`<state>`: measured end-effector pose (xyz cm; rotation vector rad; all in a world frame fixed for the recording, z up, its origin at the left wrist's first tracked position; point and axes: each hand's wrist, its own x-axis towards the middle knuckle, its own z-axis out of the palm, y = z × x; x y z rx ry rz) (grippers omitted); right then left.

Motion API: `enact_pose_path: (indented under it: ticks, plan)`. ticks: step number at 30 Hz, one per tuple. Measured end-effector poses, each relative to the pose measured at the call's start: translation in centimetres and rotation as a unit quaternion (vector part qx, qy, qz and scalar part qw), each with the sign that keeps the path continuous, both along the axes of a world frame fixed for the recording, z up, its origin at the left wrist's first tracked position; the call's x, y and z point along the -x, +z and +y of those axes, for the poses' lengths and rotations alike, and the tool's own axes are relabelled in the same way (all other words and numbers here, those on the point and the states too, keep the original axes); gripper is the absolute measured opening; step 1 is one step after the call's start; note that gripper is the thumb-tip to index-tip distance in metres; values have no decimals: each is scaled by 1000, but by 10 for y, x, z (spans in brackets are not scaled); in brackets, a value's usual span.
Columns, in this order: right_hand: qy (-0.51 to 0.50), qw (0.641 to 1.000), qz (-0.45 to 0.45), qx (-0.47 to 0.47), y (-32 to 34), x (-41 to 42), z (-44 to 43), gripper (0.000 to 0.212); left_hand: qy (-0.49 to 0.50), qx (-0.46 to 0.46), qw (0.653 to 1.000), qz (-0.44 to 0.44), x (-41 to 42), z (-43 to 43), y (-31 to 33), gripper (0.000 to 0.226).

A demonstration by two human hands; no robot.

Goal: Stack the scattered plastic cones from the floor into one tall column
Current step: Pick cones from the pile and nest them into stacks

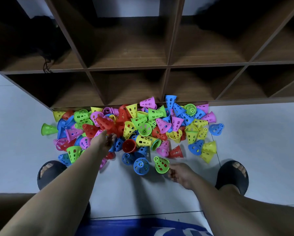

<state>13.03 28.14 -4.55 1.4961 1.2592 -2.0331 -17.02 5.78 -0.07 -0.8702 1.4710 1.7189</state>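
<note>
**Below the shelf: a heap of cones, two hands reaching**

Against the foot of the dark brown wooden cubby shelf (pixel 168 65), a heap of perforated plastic cones (pixel 142 126) in red, green, yellow, blue and pink lies tumbled on the pale tiled floor (pixel 262 133) (most on their sides, a few with the wide mouth up). On the side of the heap away from the shelf, the left hand (pixel 107 140) reaches in, its fingers loosely parted and somewhat blurred, just short of a red cone (pixel 105 122).

Farther from the shelf, clear of the heap, a single green cone (pixel 161 165) lies tilted beside a blue cone (pixel 141 166). The right hand (pixel 180 174) is just beside the green one. Its fingers are curled in under the palm and its thumb points at the cone's rim. I cannot tell whether it grips the cone or only touches it. Farthest from the shelf, two feet in black slippers (pixel 233 178) stand planted wide, one to each side of the arms.
</note>
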Motion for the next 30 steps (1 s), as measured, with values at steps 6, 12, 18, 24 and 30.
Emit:
enact_pose_path:
  ticks: [6,12,18,24,30]
  plan:
    - [-2,995,-39,-95,-12,2,4,15,42,21,999,-22,11,6,-4,27]
    - [68,939,-37,-334,0,11,15,7,60,10,997,-53,18,13,-10,13]
    - [189,873,-57,-446,11,15,27,14,74,12,995,-71,19,11,-21,10]
    - [270,871,-57,-406,6,11,37,29,81,16,994,-73,18,8,-30,5]
    - [266,850,12,-454,1,15,42,22,70,29,997,-34,11,5,-28,9]
